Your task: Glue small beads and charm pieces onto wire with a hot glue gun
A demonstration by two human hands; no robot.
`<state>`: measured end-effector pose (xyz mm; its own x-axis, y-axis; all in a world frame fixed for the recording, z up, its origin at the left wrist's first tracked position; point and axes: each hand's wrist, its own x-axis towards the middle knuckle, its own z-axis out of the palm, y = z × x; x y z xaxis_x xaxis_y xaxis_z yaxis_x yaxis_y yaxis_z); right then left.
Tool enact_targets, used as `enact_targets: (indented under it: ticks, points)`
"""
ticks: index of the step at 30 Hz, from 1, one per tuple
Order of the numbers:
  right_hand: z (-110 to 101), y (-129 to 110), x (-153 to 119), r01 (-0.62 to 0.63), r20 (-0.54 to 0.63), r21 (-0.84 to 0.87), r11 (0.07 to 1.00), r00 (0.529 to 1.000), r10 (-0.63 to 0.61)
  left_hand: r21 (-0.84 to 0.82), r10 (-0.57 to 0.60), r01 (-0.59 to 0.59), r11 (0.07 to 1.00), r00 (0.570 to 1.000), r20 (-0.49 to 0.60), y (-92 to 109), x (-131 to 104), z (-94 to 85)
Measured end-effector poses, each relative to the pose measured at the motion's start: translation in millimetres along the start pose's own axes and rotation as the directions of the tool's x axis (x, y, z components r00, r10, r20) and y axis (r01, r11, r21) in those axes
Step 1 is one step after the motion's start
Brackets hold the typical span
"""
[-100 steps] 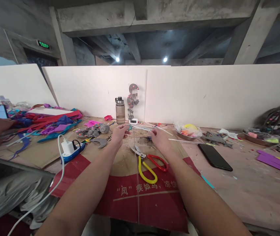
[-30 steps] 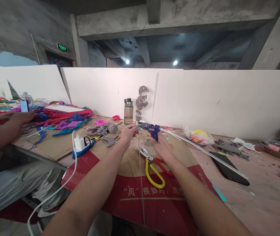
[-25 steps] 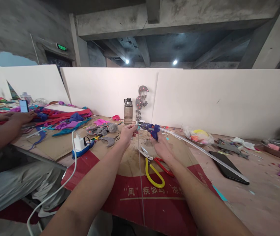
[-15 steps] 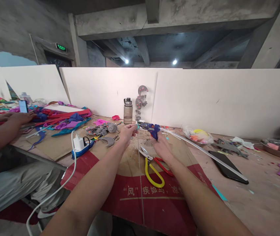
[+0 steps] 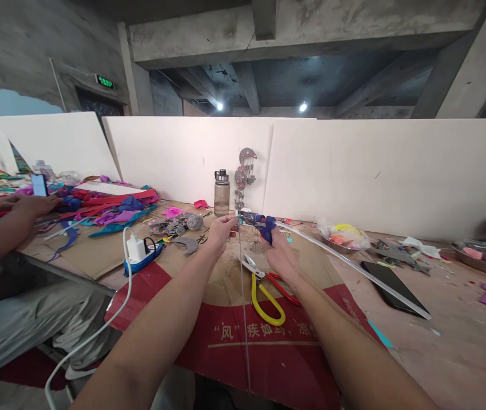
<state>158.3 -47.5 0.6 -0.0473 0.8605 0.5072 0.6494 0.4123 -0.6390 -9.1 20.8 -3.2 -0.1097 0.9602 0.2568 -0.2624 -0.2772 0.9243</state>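
My right hand (image 5: 280, 254) grips a blue hot glue gun (image 5: 260, 223) with a long clear glue stick (image 5: 354, 266) running back to the right. Its nozzle points left at a small piece pinched in my left hand (image 5: 219, 230). A thin string (image 5: 241, 267) hangs down from that piece toward me. Both hands hover above the brown and red cardboard sheet (image 5: 225, 336). Scissors with one yellow and one red handle (image 5: 268, 287) lie on the cardboard just below my right hand.
A water bottle (image 5: 221, 192) and a grey felt hanging ornament (image 5: 244, 176) stand by the white partition. Grey felt pieces (image 5: 178, 226), a blue power strip with white charger (image 5: 140, 253), a black phone (image 5: 390, 285) and a bag of scraps (image 5: 343, 234) surround me. Another person's hand (image 5: 20, 206) works at left.
Since 3.3 s ago my right hand has picked up the glue gun and brought it to the piece in my left hand. Over the last second both hands stay almost still.
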Motion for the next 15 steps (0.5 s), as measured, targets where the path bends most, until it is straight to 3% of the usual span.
enact_targets:
  ticks: [15]
  points:
    - [0.6,2.9,0.8,-0.02,-0.008,-0.029,0.999,1.0,0.02,-0.037,-0.013,0.013,0.999,1.0,-0.014,3.6,-1.8,-0.4]
